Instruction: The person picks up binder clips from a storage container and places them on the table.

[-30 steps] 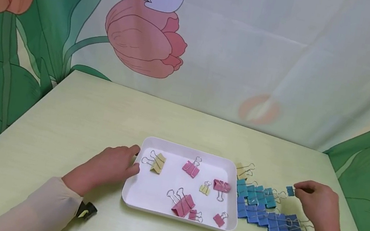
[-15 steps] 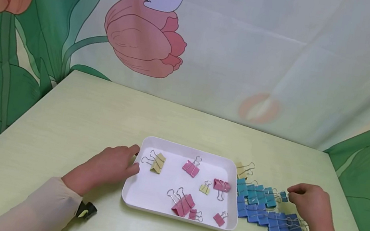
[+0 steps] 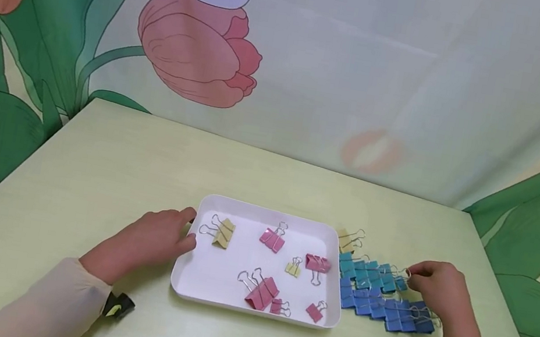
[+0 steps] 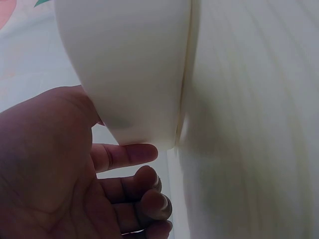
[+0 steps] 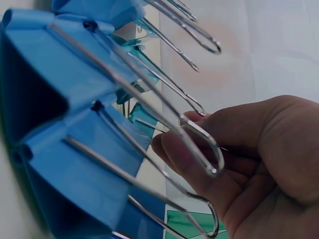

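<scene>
Left hand [image 3: 150, 238] grips white tray [image 3: 209, 281]; right hand [image 3: 442, 289] pinches small teal clip [image 3: 401, 284] nearer the right edge of the table [image 3: 269, 175]

In the left wrist view, the white tray [image 4: 124, 64] hides the thumb tip of my left hand [image 4: 60, 164]. Blue binder clips [image 5: 75, 59] partly cover my right hand [image 5: 264, 159].

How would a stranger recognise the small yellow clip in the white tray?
On the table, find the white tray, left of the blue clips. In its right half, immediately left of a pink clip, lies the small yellow clip. It is much smaller than the tray's other yellow clip, which lies near the left end.
</scene>
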`<state>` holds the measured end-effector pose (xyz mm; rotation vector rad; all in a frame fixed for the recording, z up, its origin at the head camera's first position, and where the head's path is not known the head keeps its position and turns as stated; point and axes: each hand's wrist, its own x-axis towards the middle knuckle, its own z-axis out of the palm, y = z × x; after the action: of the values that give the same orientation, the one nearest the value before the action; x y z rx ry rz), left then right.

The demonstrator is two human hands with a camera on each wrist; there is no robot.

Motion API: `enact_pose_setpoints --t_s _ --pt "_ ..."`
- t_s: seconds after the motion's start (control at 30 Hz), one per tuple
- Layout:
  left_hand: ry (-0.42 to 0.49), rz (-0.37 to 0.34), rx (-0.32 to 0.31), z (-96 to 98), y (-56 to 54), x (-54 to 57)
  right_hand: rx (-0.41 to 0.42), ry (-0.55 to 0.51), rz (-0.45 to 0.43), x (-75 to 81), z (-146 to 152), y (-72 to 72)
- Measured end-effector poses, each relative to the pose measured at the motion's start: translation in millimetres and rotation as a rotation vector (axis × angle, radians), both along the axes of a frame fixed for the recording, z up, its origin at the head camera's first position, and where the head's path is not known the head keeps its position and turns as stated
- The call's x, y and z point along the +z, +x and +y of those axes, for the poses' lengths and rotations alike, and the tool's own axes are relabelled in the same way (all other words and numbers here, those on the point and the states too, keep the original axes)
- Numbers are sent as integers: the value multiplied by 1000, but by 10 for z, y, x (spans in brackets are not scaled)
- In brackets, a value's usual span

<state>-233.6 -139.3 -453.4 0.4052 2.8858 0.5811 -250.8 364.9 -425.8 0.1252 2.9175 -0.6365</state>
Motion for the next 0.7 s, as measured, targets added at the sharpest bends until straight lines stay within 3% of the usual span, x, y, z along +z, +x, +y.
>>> enact_pose_setpoints --t_s 0.33,0.6,0.7 --pt "14 4 -4 -27 -6 -33 -15 -42 -56 -31 -24 14" --pt "12 11 -8 -29 -1 -32 1 -35 -36 -23 12 50" --pt "9 8 -4 -31 -2 -28 4 -14 10 5 15 85"
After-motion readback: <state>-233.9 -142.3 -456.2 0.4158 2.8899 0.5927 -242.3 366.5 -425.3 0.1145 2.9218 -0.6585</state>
